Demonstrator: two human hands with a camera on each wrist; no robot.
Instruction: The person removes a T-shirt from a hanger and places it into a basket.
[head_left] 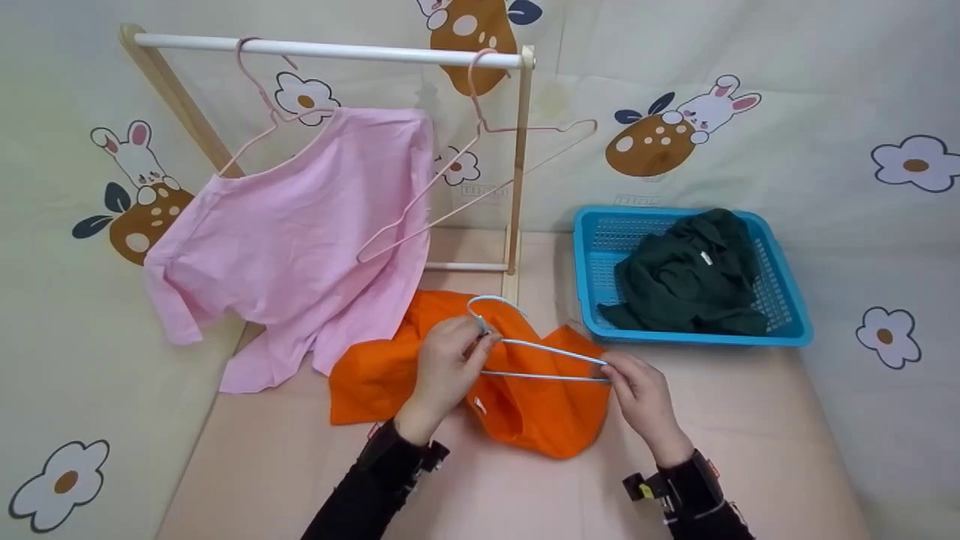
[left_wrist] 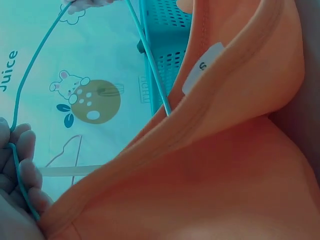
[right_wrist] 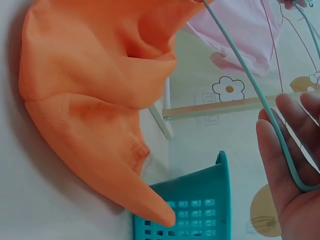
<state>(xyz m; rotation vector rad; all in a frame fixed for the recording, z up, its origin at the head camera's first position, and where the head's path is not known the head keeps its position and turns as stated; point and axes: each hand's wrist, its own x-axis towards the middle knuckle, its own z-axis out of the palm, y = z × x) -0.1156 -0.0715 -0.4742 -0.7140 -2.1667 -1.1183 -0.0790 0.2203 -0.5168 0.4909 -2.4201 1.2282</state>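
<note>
My left hand [head_left: 450, 360] grips a light blue clothes hanger [head_left: 551, 347] near the base of its hook. My right hand [head_left: 643, 394] pinches the hanger's right end, and its fingers [right_wrist: 287, 140] curl round the wire in the right wrist view. An orange shirt [head_left: 555, 420] lies crumpled beneath. From the left wrist view, the lower bar runs down behind the edge of the shirt's neckline [left_wrist: 150, 142], where a white label [left_wrist: 202, 67] marked S shows. The hanger's left end is hidden by the cloth and my left hand.
Behind stands a rack with a white rail [head_left: 360, 51]. From it hang a pink shirt [head_left: 300, 217] on a pink hanger and a bare pink hanger [head_left: 420, 202]. At the right, a blue basket [head_left: 589, 277] holds a dark green garment [head_left: 686, 277].
</note>
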